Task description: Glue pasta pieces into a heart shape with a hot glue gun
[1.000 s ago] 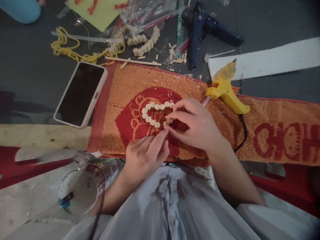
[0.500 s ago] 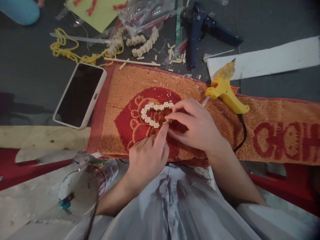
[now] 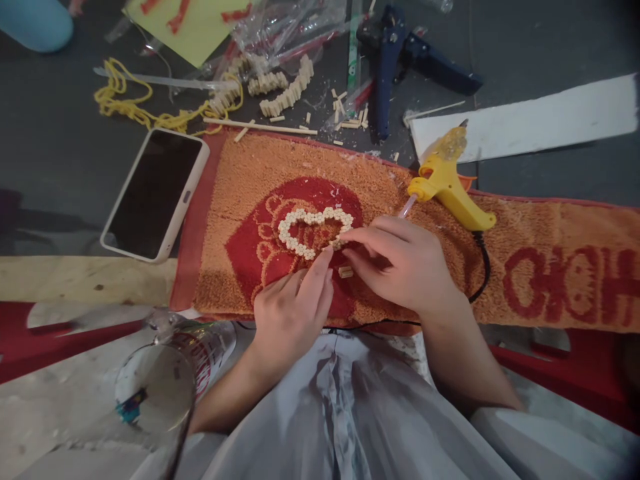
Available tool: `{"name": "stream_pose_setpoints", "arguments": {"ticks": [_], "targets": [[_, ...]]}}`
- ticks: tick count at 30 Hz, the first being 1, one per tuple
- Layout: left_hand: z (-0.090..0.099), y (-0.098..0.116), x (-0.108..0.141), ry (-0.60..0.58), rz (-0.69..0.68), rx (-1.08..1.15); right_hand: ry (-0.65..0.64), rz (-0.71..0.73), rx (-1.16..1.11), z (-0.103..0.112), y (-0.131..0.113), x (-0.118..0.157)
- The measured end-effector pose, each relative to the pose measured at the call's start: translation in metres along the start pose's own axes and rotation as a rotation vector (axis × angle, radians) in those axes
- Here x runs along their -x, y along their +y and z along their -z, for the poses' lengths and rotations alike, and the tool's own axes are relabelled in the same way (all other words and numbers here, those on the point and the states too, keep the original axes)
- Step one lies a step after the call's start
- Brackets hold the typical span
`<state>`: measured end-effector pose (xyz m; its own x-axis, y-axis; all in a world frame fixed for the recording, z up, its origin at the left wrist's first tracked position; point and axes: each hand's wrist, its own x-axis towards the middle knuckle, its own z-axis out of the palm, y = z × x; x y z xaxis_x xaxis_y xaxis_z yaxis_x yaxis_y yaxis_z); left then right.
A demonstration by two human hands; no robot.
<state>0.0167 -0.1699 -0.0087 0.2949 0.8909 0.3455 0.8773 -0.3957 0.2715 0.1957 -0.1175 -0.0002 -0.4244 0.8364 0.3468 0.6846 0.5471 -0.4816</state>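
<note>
A heart-shaped outline of short pale wooden stick pieces (image 3: 295, 244) lies on the orange and red towel (image 3: 250, 167). At its lower edge, my left hand (image 3: 295, 303) rests with the index finger stretched out, its tip touching the pieces; the other fingers curl loosely. My right hand (image 3: 405, 263) grips the outline's right side between index finger and thumb, partly covering it. Just below the right fingertips a small loose cluster of stick pieces (image 3: 345, 272) lies on the towel. A yellow hot glue gun (image 3: 453, 183) with a clear glue stick lies beyond my right hand.
A phone (image 3: 155, 193) lies left of the towel. Behind are yellow yarn (image 3: 120, 100), curved stick strips (image 3: 290, 92), loose stick bits, plastic wrappers (image 3: 295, 30), a blue-handled cutter (image 3: 393, 73) and a white strip (image 3: 530, 120). A clear container (image 3: 155, 387) stands at lower left.
My right hand has shifted slightly down and right, uncovering the heart's upper right part. The small cluster of stick pieces now shows below it. My left hand stays nearly in place.
</note>
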Motion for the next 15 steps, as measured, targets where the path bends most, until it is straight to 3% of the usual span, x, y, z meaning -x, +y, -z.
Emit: {"name": "stream_pose_setpoints", "arguments": {"ticks": [8,15], "targets": [[-0.0060,-0.0029,-0.0067,0.046,0.028,0.089,-0.038,0.023,0.032,-0.0067,0.0030,0.0006],[-0.0066,-0.0012,-0.0096,0.093,0.066,0.014,-0.029,0.043,0.053,-0.0062,0.0048,0.0004]]}}
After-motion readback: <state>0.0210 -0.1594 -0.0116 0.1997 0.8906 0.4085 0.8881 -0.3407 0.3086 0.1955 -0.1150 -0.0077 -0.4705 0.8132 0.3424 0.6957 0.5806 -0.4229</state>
